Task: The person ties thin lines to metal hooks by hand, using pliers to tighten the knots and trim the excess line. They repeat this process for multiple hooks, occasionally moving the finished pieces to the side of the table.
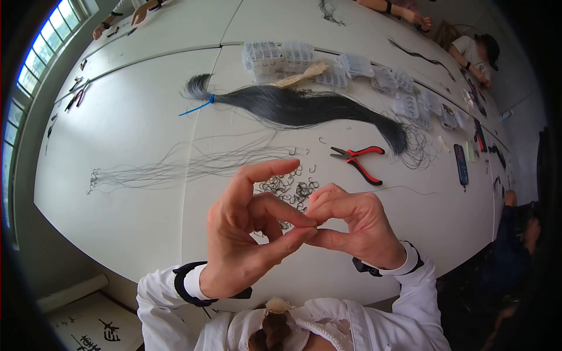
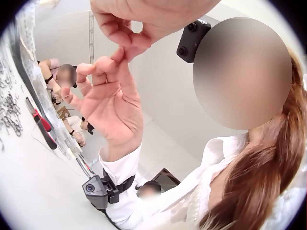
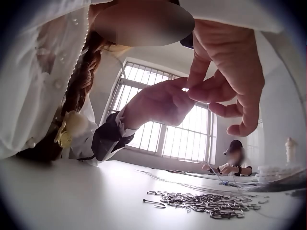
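My left hand (image 1: 231, 234) pinches between thumb and finger, its index finger raised. Its fingertips meet those of my right hand (image 1: 366, 225), which also pinches with thumb and forefinger, other fingers curled. A thin line (image 1: 404, 187) runs over the table to the right from behind the right hand. I cannot tell what tiny piece the touching fingertips hide. Beneath the hands lies a pile of metal fishing hooks (image 3: 211, 206). The left wrist view shows the right hand (image 2: 112, 105) with its palm visible; the right wrist view shows the left hand (image 3: 160, 103) against the window.
Red-handled pliers (image 1: 352, 155) lie open beyond the hooks. Behind is a dark strand bundle (image 1: 316, 108) with a blue tie. Long lines end in a hook cluster (image 1: 93, 180) at left. Clear plastic boxes (image 1: 295, 52) stand farther back; a phone (image 1: 461, 165) lies right. Other people sit around.
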Demonstrator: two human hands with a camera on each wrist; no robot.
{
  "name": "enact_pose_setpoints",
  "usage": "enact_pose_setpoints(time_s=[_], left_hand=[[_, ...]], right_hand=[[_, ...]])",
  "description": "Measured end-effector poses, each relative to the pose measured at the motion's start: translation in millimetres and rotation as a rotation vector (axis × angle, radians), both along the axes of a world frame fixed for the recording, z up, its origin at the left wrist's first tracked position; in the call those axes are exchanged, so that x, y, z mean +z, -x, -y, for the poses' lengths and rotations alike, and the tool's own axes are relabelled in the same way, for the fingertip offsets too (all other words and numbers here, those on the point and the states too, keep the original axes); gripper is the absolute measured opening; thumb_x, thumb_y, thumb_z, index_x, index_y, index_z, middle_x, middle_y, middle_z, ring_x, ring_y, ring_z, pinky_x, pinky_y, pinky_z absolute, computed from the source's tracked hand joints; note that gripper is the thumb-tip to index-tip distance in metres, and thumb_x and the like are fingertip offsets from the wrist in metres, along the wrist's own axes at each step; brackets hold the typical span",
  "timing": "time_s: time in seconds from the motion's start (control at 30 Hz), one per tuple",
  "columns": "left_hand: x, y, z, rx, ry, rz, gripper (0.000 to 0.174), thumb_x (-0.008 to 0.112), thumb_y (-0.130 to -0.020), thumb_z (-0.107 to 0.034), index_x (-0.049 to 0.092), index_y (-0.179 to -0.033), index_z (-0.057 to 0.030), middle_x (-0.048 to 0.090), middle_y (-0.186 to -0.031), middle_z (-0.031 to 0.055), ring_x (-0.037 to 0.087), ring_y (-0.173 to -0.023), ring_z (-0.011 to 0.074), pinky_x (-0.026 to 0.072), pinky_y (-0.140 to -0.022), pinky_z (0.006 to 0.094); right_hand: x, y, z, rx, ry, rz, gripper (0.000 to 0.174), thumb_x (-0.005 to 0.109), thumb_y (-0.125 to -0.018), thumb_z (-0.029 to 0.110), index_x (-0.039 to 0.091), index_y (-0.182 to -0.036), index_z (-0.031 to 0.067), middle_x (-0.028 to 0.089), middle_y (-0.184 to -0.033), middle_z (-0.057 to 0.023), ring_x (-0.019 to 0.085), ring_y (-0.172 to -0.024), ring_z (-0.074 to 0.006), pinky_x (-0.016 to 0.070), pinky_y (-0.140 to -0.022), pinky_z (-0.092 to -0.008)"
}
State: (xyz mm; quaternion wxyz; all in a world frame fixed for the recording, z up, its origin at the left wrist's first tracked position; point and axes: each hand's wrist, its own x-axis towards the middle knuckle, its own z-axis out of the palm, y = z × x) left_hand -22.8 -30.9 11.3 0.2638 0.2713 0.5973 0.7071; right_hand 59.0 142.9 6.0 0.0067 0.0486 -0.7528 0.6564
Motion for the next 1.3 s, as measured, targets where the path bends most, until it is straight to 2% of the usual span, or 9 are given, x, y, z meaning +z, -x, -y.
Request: enact_pose_setpoints(time_s=[0.17, 0.2, 0.4, 0.6, 0.8, 0.87, 1.0, 1.1, 1.3], left_hand=[[4.7, 11.1, 2.7, 0.067, 0.1, -0.061, 0.065, 0.071, -0.069, 0.008, 0.039, -0.125, 0.0044, 0.067, -0.075, 0.0089, 0.067, -0.071, 0.0156, 0.0536, -0.062, 0.0214], [7.0, 17.1, 9.2, 0.124, 0.175, -0.111, 0.057, 0.072, -0.072, 0.006, 0.045, -0.121, 0.001, 0.068, -0.075, 0.0054, 0.065, -0.07, 0.0086, 0.0492, -0.067, 0.0202], [-15.3, 85.2, 101.3, 0.366, 0.407, -0.149, 0.032, 0.072, -0.07, 0.006, 0.061, -0.1, -0.0009, 0.069, -0.075, 0.0076, 0.067, -0.072, 0.0128, 0.0536, -0.07, 0.0237], [-31.3, 144.7, 211.5, 0.523, 0.774, -0.068, 0.027, 0.076, -0.069, -0.012, 0.064, -0.093, -0.0043, 0.069, -0.078, 0.0069, 0.065, -0.07, 0.0128, 0.0499, -0.068, 0.0265], [-49.4, 187.2, 278.6, 0.668, 1.037, -0.066, 0.017, 0.073, -0.07, -0.01, 0.064, -0.085, -0.0061, 0.067, -0.075, 0.0058, 0.063, -0.068, 0.0132, 0.0479, -0.063, 0.0259], [-52.5, 199.4, 292.3, 0.679, 1.033, -0.08, 0.013, 0.072, -0.068, -0.008, 0.065, -0.079, -0.0051, 0.066, -0.073, 0.0059, 0.063, -0.065, 0.0131, 0.0474, -0.059, 0.0252], [-53.9, 216.7, 307.0, 0.699, 1.126, -0.099, 0.011, 0.072, -0.065, -0.003, 0.066, -0.075, -0.0027, 0.065, -0.069, 0.007, 0.062, -0.06, 0.0128, 0.047, -0.053, 0.0247], [-57.7, 226.6, 314.7, 0.694, 1.151, -0.129, 0.011, 0.071, -0.063, -0.001, 0.066, -0.073, -0.0019, 0.065, -0.066, 0.0072, 0.061, -0.056, 0.013, 0.0463, -0.05, 0.0244], [-59.0, 233.7, 309.3, 0.732, 1.287, -0.179, 0.01, 0.07, -0.06, -0.001, 0.068, -0.069, -0.0016, 0.065, -0.062, 0.0074, 0.061, -0.053, 0.015, 0.0461, -0.046, 0.0237]], right_hand=[[20.2, -2.0, -5.5, 0.013, 0.083, 0.301, 0.011, 0.069, -0.081, 0.008, 0.07, -0.09, 0.0029, 0.067, -0.079, -0.0028, 0.057, -0.073, -0.008, 0.0447, -0.071, -0.0234], [21.0, -3.8, -11.1, -0.032, 0.113, 0.279, 0.011, 0.068, -0.082, 0.009, 0.07, -0.09, 0.0014, 0.067, -0.078, -0.0025, 0.056, -0.07, -0.0059, 0.0439, -0.067, -0.0212], [20.9, -6.2, -55.8, -0.086, -0.066, 0.209, 0.013, 0.067, -0.085, 0.011, 0.069, -0.086, -0.0019, 0.065, -0.074, -0.0003, 0.052, -0.066, -0.0026, 0.0403, -0.06, -0.0175], [18.8, 40.1, -68.0, 0.038, -0.165, 0.244, 0.021, 0.063, -0.089, 0.019, 0.071, -0.083, 0.0005, 0.059, -0.065, 0.002, 0.046, -0.06, -0.0019, 0.0361, -0.056, -0.0174], [3.1, 104.8, -61.2, 0.135, -0.188, 0.371, 0.031, 0.055, -0.093, 0.025, 0.069, -0.076, 0.0028, 0.044, -0.055, 0.006, 0.037, -0.054, -0.0051, 0.031, -0.051, -0.0223], [-3.1, 119.4, -50.1, 0.189, -0.553, 0.228, 0.031, 0.053, -0.09, 0.025, 0.069, -0.073, 0.0042, 0.048, -0.054, 0.0016, 0.043, -0.053, -0.0095, 0.035, -0.052, -0.0274], [-20.2, 145.4, -40.4, 0.291, -0.781, 0.131, 0.031, 0.052, -0.089, 0.023, 0.067, -0.072, 0.0034, 0.042, -0.047, -0.0012, 0.04, -0.045, -0.0119, 0.0344, -0.049, -0.0291], [-30.9, 154.7, -38.6, 0.364, -0.966, 0.027, 0.025, 0.055, -0.085, 0.021, 0.066, -0.073, 0.0024, 0.057, -0.054, -0.0105, 0.058, -0.055, -0.026, 0.0461, -0.06, -0.0379], [-20.2, 142.8, -61.7, 0.325, -1.234, -0.054, 0.018, 0.058, -0.082, 0.016, 0.067, -0.085, 0.0011, 0.065, -0.073, -0.0134, 0.063, -0.071, -0.0305, 0.0505, -0.072, -0.0377]])
